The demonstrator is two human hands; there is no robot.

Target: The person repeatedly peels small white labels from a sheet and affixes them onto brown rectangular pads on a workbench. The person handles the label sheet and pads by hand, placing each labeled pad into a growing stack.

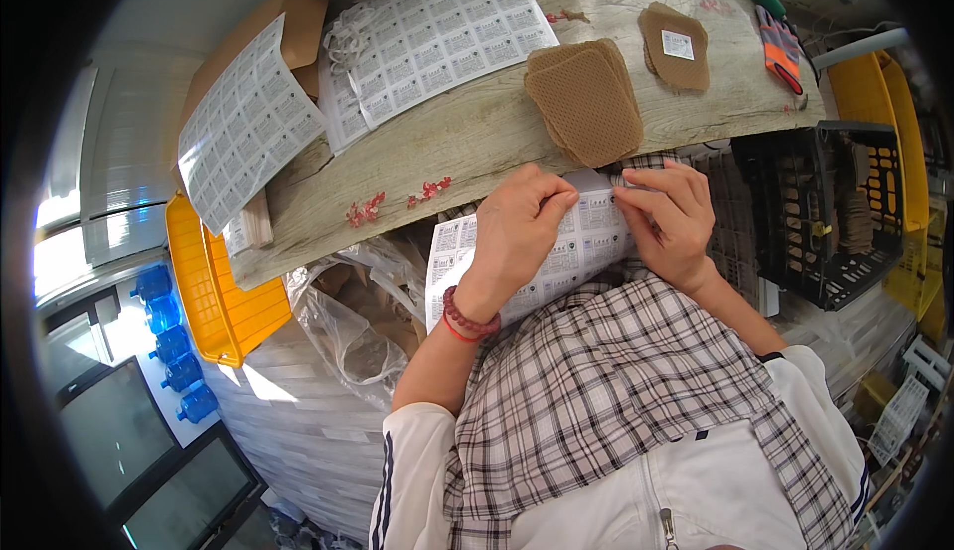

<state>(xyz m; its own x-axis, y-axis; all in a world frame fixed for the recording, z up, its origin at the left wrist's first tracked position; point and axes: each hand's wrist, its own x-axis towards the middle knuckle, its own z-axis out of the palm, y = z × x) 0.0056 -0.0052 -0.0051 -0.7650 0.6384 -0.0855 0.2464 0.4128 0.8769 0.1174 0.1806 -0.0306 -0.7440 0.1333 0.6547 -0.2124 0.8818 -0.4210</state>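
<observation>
A white sheet of printed stickers lies on my lap, against the table's front edge. My left hand is closed, thumb and forefinger pinching the sheet near its upper edge. At the sheet's upper right corner my right hand pinches the edge between thumb and forefinger, its other fingers loosely curled. Whether a single sticker sits between those fingertips is too small to tell. Just beyond my hands, a stack of brown perforated pads overhangs the table edge slightly. Farther right, a smaller pile of brown pads carries a white sticker on top.
More sticker sheets cover the back left of the wooden table; another sheet leans over a cardboard box. An orange-and-grey glove lies far right. Black crate stands right, yellow crate left, clear plastic bag below the table.
</observation>
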